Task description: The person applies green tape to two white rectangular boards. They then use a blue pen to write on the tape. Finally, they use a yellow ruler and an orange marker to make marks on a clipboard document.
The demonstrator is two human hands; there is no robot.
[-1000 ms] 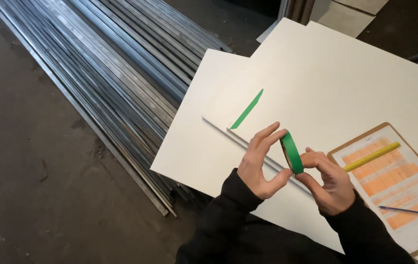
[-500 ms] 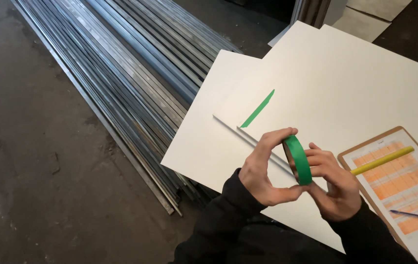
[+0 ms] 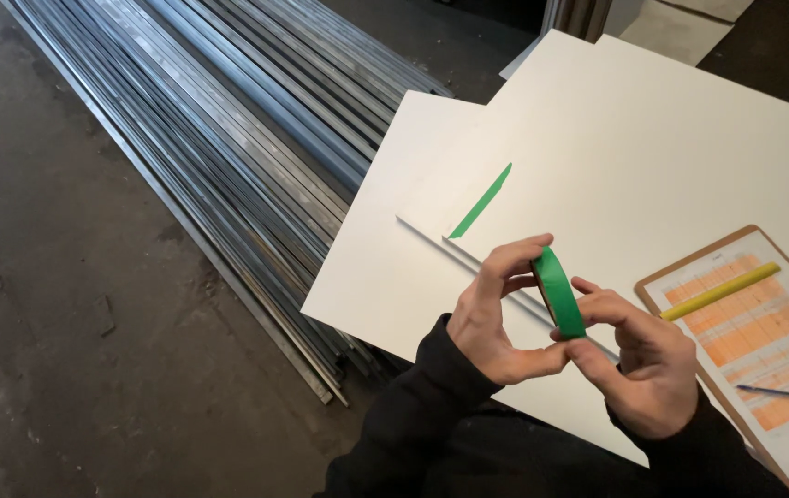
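Observation:
A roll of green tape (image 3: 559, 290) stands on edge between both my hands, above a white board (image 3: 652, 138). My left hand (image 3: 496, 314) pinches its left face with thumb and fingers. My right hand (image 3: 639, 355) grips the roll's lower right side, thumb pressed on the tape. Under the hands a thin grey metal strip (image 3: 431, 240) lies diagonally on the board. One cut piece of green tape (image 3: 482, 201) is stuck beside the strip's far end.
A wooden clipboard (image 3: 754, 341) with an orange-printed sheet lies at the right, a yellow pencil (image 3: 720, 290) and a thin pen (image 3: 786, 394) on it. A long stack of metal profiles (image 3: 228, 138) lies on the concrete floor (image 3: 53, 323) at the left.
Both hands keep hold of the roll and the view has shifted slightly. The right thumb has slid along the roll's edge; the strip and the cut tape piece lie as before.

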